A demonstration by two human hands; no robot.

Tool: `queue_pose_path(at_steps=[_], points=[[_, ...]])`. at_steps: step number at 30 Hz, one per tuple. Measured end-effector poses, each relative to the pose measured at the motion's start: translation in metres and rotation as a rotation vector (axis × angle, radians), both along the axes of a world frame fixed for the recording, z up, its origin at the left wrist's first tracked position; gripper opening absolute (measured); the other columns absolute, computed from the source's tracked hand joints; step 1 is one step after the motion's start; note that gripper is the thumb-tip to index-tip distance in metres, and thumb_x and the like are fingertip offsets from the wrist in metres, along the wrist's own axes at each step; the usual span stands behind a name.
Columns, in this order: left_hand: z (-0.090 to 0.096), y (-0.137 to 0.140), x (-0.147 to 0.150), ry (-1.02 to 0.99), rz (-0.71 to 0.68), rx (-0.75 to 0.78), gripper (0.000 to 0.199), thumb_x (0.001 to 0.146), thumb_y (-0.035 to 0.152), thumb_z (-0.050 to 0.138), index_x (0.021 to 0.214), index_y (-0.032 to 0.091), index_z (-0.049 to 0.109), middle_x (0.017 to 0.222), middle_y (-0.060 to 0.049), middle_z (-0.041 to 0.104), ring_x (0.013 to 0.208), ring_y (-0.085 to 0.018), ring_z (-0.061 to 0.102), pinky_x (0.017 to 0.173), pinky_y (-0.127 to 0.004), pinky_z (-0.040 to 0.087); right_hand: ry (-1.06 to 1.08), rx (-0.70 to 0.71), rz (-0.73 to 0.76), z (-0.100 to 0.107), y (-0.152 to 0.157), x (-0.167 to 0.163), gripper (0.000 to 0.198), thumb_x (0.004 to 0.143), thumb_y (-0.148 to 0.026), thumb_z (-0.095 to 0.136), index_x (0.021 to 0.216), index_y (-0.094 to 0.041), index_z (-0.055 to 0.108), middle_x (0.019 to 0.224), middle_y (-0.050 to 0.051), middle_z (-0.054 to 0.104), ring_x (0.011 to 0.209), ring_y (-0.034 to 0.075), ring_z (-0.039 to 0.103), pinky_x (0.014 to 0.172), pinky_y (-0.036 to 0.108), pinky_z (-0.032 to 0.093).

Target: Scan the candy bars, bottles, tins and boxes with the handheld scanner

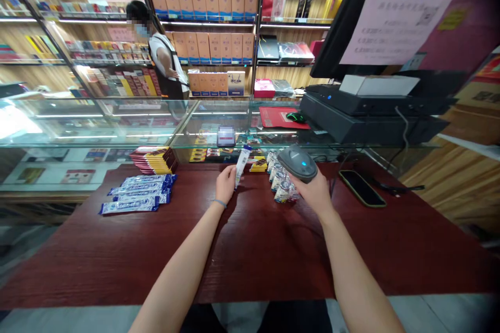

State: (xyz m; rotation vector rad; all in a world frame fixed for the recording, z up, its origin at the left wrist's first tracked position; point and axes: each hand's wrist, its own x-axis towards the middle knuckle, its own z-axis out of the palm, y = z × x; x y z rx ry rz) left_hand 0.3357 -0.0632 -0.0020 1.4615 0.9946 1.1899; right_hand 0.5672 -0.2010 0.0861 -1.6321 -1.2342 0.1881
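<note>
My left hand [225, 186] is closed around the lower part of a slim blue-and-white packet [242, 161], held tilted up above the dark red table [250, 260]. In my right hand [314, 193] is a dark grey barcode scanner [299, 163] with a blue light on top; its head points toward the packet. Just behind and below the scanner stand several small bottles with silvery tops [280, 188]. To the left of my left hand lies a loose pile of similar blue-and-white packets [140, 192]. A stack of red-and-yellow packs [154, 159] sits behind that pile.
A phone [362, 188] lies at the right beside a black cable [402, 187]. Behind the table runs a glass counter [97, 125], with a monitor [344, 36] on its right and a mouse [296, 117] on a red mat. A masked person [167, 62] stands beyond, near the shelves.
</note>
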Motion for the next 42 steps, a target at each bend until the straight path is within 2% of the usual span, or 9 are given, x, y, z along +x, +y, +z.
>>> queue_pose_path(at_steps=[3,6,11,17,22,27,31,35,42], points=[[0.004,0.002,-0.002,-0.329,-0.112,-0.298,0.041,0.089,0.051,0.069,0.109,0.015,0.069,0.097,-0.01,0.076,0.072,-0.019,0.074,0.061,-0.03,0.06,-0.03,-0.021,0.064,0.0,0.0,-0.003,0.045,0.078,-0.045,0.073,0.115,-0.02,0.066,0.101,0.011,0.079,0.095,0.03,0.075,0.081,0.038,0.058],[0.006,0.003,-0.005,-0.457,-0.156,-0.39,0.04,0.085,0.045,0.077,0.106,0.012,0.068,0.1,-0.012,0.076,0.071,-0.017,0.074,0.062,-0.029,0.063,-0.126,-0.145,0.152,-0.001,-0.001,-0.005,0.049,0.077,-0.042,0.074,0.122,-0.023,0.064,0.102,0.008,0.08,0.096,0.029,0.076,0.077,0.034,0.057],[0.008,0.004,-0.008,-0.493,-0.174,-0.432,0.038,0.085,0.042,0.078,0.107,0.013,0.068,0.102,-0.012,0.076,0.073,-0.018,0.075,0.062,-0.029,0.064,-0.318,-0.304,0.157,-0.004,-0.001,-0.012,0.073,0.075,-0.038,0.074,0.143,-0.022,0.054,0.108,0.011,0.079,0.101,0.036,0.075,0.078,0.039,0.056],[0.007,0.005,-0.007,-0.458,-0.163,-0.43,0.038,0.083,0.04,0.079,0.107,0.013,0.069,0.102,-0.013,0.076,0.079,-0.021,0.076,0.065,-0.03,0.064,-0.471,-0.345,0.178,-0.002,-0.001,-0.015,0.067,0.074,-0.036,0.073,0.138,-0.022,0.058,0.105,0.011,0.08,0.101,0.037,0.075,0.077,0.038,0.055],[0.006,0.005,-0.008,-0.504,-0.18,-0.447,0.039,0.081,0.04,0.081,0.107,0.013,0.07,0.102,-0.012,0.076,0.078,-0.02,0.076,0.064,-0.03,0.064,-0.404,-0.368,0.171,-0.001,-0.001,-0.014,0.073,0.073,-0.035,0.072,0.142,-0.018,0.054,0.112,0.014,0.078,0.107,0.04,0.073,0.081,0.042,0.056],[0.003,0.006,-0.008,-0.528,-0.19,-0.435,0.043,0.079,0.042,0.083,0.107,0.014,0.07,0.102,-0.011,0.075,0.077,-0.02,0.075,0.062,-0.031,0.064,-0.295,-0.274,0.199,-0.007,0.001,-0.019,0.064,0.072,-0.034,0.073,0.133,-0.025,0.058,0.109,0.009,0.078,0.108,0.037,0.073,0.084,0.041,0.057],[0.015,0.008,-0.009,-0.563,-0.125,-0.357,0.051,0.077,0.043,0.085,0.116,0.017,0.067,0.107,-0.011,0.074,0.085,-0.022,0.076,0.067,-0.033,0.065,-0.202,-0.191,0.22,-0.009,0.003,-0.037,0.059,0.074,-0.034,0.073,0.131,-0.028,0.058,0.1,0.006,0.078,0.099,0.034,0.075,0.079,0.039,0.058],[0.044,0.016,-0.024,-0.535,0.031,-0.134,0.056,0.078,0.046,0.083,0.124,0.019,0.066,0.112,-0.01,0.073,0.095,-0.023,0.075,0.075,-0.034,0.063,-0.145,-0.102,0.226,-0.01,0.004,-0.059,0.05,0.075,-0.037,0.071,0.122,-0.025,0.06,0.099,0.007,0.078,0.097,0.032,0.074,0.079,0.039,0.057],[0.071,0.015,-0.118,-0.072,0.213,0.363,0.044,0.086,0.039,0.077,0.124,0.019,0.069,0.118,-0.01,0.072,0.106,-0.022,0.071,0.096,-0.038,0.057,-0.072,-0.023,0.31,-0.021,0.005,-0.085,0.042,0.075,-0.041,0.069,0.113,-0.024,0.061,0.098,0.008,0.078,0.093,0.028,0.075,0.076,0.034,0.057]])
